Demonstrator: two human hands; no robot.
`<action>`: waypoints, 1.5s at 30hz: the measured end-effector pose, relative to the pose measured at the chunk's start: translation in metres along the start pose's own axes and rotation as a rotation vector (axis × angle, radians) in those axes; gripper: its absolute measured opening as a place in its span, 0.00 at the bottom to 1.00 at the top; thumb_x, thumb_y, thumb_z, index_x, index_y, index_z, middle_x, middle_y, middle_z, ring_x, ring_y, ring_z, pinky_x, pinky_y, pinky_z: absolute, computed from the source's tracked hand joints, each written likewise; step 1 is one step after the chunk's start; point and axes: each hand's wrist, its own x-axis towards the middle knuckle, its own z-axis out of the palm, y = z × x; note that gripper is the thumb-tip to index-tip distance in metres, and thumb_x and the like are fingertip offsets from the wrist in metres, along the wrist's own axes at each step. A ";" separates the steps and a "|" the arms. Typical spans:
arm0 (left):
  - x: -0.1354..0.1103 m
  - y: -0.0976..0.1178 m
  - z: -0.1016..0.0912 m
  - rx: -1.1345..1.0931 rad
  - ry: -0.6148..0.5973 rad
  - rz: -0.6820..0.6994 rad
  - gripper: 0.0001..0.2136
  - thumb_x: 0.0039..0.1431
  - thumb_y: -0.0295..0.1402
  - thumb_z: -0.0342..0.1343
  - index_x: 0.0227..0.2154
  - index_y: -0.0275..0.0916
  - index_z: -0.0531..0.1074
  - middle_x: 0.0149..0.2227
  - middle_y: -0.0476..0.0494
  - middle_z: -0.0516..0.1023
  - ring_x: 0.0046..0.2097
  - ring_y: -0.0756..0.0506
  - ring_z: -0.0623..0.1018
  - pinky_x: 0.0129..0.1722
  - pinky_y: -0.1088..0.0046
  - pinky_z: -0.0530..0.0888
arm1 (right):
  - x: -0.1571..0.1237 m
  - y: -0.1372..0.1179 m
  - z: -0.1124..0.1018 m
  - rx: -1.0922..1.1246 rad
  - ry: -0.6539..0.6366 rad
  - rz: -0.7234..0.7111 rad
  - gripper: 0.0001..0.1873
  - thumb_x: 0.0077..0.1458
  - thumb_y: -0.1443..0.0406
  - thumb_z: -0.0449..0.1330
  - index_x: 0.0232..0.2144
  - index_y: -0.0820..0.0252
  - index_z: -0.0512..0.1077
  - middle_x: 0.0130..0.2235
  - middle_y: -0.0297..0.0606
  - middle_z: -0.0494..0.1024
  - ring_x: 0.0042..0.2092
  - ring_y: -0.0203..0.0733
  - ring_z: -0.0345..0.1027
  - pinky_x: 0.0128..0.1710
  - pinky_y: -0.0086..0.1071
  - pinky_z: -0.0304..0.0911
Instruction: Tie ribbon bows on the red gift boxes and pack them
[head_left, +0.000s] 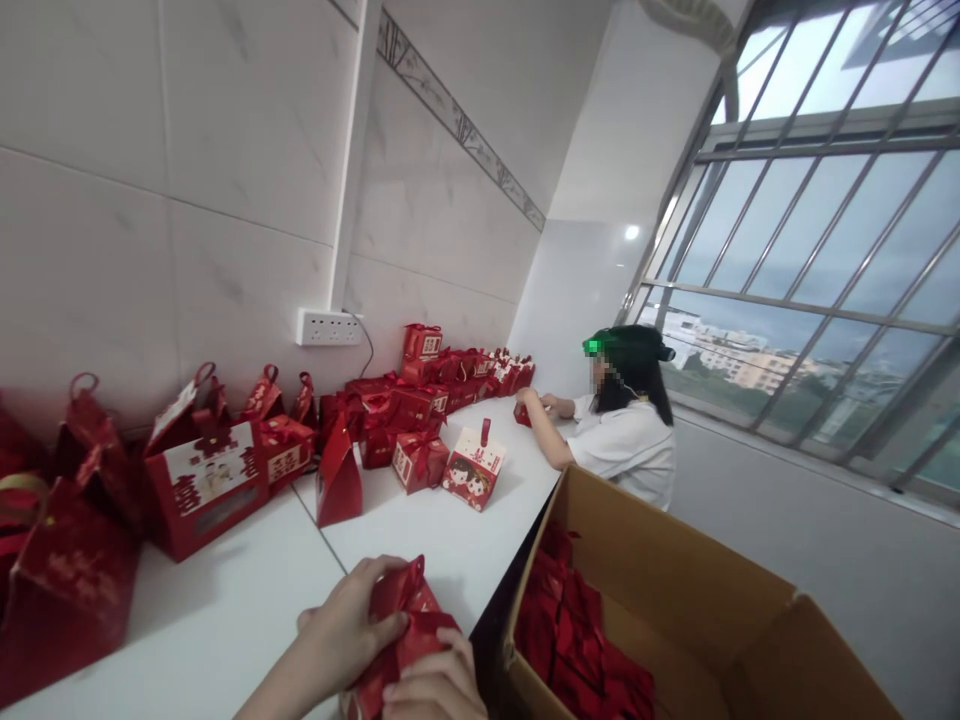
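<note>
A red gift box [405,595] with a satin ribbon across its top is at the front edge of the white table. My left hand [352,625] grips it from the left, with the thumb pressed on the ribbon. From the lower right, my right hand [442,675] closes its fingers on the same box near the ribbon. The lower part of the box is hidden by my hands and the frame edge. Just beyond stand a box with two cartoon faces [470,475], a ribbon-tied box [418,460] and a plain red peaked box [340,485].
Many red boxes line the wall, including a large one with a white panel [214,480]. On the right, a cardboard carton [645,520] holds red items [562,630]. A co-worker [626,440] handles a small red box at the table's far end. A power strip [328,327] is on the wall.
</note>
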 end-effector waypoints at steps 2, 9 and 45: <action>0.000 0.004 -0.003 0.014 -0.042 -0.011 0.21 0.49 0.35 0.50 0.49 0.45 0.67 0.53 0.42 0.71 0.55 0.36 0.70 0.51 0.53 0.66 | 0.007 -0.004 -0.011 0.002 -0.151 -0.024 0.09 0.57 0.65 0.54 0.25 0.53 0.69 0.21 0.29 0.78 0.22 0.37 0.69 0.40 0.45 0.67; 0.001 0.003 -0.005 0.044 -0.069 -0.024 0.22 0.50 0.37 0.50 0.50 0.46 0.66 0.54 0.41 0.70 0.55 0.35 0.69 0.49 0.52 0.66 | 0.006 -0.004 -0.021 0.052 -0.208 -0.015 0.09 0.57 0.62 0.54 0.27 0.53 0.71 0.23 0.31 0.78 0.25 0.38 0.70 0.42 0.44 0.67; -0.007 0.020 -0.007 0.036 -0.098 -0.110 0.16 0.51 0.39 0.55 0.42 0.42 0.64 0.40 0.43 0.73 0.47 0.39 0.72 0.51 0.56 0.60 | 0.041 0.012 -0.068 0.358 -0.457 1.397 0.20 0.43 0.52 0.65 0.18 0.61 0.66 0.21 0.31 0.67 0.27 0.35 0.62 0.34 0.33 0.63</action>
